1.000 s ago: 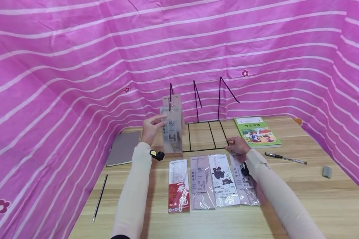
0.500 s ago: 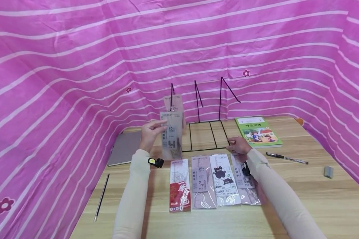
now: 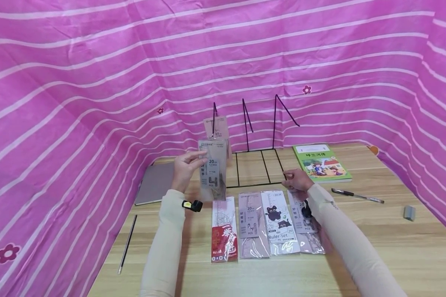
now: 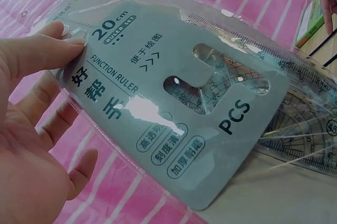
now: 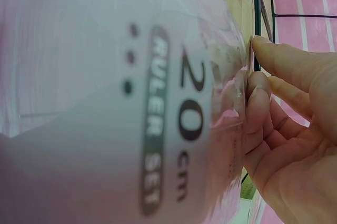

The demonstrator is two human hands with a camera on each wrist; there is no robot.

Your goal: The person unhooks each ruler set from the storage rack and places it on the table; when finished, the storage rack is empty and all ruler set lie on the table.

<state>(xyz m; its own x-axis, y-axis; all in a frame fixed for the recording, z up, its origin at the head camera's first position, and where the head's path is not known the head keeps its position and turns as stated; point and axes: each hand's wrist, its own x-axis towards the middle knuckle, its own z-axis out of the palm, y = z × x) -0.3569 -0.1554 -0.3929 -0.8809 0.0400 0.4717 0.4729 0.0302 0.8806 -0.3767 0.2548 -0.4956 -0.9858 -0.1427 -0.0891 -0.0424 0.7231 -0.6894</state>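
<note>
My left hand (image 3: 186, 168) pinches the left edge of a clear-wrapped ruler set (image 3: 212, 171), upright in front of the rack's left hook. Its card and transparent rulers show in the left wrist view, the thumb (image 4: 45, 50) on the front. Whether its top touches the hook tip, I cannot tell. Another ruler set (image 3: 220, 123) hangs behind on that hook. My right hand (image 3: 298, 180) grips the front right corner of the black wire rack (image 3: 269, 169); in the right wrist view, thumb and fingertips meet at the wire, partly behind a blurred pack (image 5: 174, 103).
Packs lie in a row in front: a red one (image 3: 224, 243), a grey one (image 3: 250, 218), a cat-print one (image 3: 280, 225) and another grey one (image 3: 304, 225). Around are a green book (image 3: 321, 165), grey notebook (image 3: 154, 183), pens (image 3: 357, 196) and an eraser (image 3: 409, 213).
The left hand has brought the ruler set lower and slightly toward me, away from the pack hanging behind it. The right hand keeps its place on the rack.
</note>
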